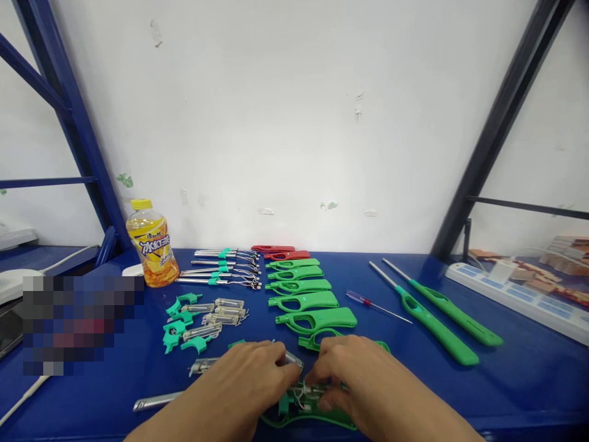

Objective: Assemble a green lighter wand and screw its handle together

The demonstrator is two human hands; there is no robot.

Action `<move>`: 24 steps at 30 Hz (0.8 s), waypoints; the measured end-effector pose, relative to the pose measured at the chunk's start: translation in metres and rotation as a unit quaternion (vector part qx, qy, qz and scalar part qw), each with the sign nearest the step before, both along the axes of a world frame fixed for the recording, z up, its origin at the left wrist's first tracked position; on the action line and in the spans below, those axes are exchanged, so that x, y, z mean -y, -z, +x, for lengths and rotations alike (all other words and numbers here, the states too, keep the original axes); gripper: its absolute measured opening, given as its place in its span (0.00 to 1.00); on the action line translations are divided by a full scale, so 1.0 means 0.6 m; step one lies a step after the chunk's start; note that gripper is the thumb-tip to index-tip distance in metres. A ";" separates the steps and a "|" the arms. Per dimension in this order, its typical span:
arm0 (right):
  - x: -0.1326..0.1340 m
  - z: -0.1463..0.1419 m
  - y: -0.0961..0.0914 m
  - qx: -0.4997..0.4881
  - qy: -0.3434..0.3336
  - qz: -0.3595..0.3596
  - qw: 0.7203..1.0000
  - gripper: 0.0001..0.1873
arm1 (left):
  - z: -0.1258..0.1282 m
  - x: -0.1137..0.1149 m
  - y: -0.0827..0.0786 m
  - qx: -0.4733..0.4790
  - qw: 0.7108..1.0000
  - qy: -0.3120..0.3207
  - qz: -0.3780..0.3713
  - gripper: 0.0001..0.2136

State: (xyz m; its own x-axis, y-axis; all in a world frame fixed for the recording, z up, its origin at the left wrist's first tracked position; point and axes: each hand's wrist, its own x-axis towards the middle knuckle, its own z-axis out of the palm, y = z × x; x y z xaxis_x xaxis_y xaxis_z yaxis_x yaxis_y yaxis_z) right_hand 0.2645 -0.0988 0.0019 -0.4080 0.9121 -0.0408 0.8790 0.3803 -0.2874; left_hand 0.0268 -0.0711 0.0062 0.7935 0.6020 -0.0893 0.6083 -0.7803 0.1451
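Both my hands are low at the near edge of the blue table. My left hand [243,380] curls over a clear fuel cell with a metal end [294,359]. My right hand [359,383] pinches small parts inside an opened green lighter shell [317,417] lying under both hands. A metal tube [151,402] sticks out to the left from under my left wrist. Behind my hands lies a row of green lighter handle shells [304,301], with two red shells [280,252] at the far end.
Metal tubes with teal collars [221,267] lie at the back left, teal triggers and clear fuel cells [202,322] nearer. A yellow drink bottle [151,250], a red-handled screwdriver [372,302], two finished green lighters [437,316], a power strip [515,294] and a pixelated patch [78,322] are around.
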 end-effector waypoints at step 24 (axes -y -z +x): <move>0.010 -0.002 -0.002 -0.024 0.014 0.006 1.000 0.08 | -0.007 0.001 -0.012 0.028 0.999 0.034 -0.028 0.41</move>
State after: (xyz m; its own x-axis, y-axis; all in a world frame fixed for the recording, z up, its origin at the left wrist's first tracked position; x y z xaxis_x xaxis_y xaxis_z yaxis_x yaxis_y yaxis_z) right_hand 0.2630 -0.1049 0.0033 -0.3836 0.9235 -0.0107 0.8748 0.3596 -0.3247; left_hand 0.0227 -0.0718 0.0132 0.8372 0.5417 -0.0753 0.5437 -0.8095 0.2216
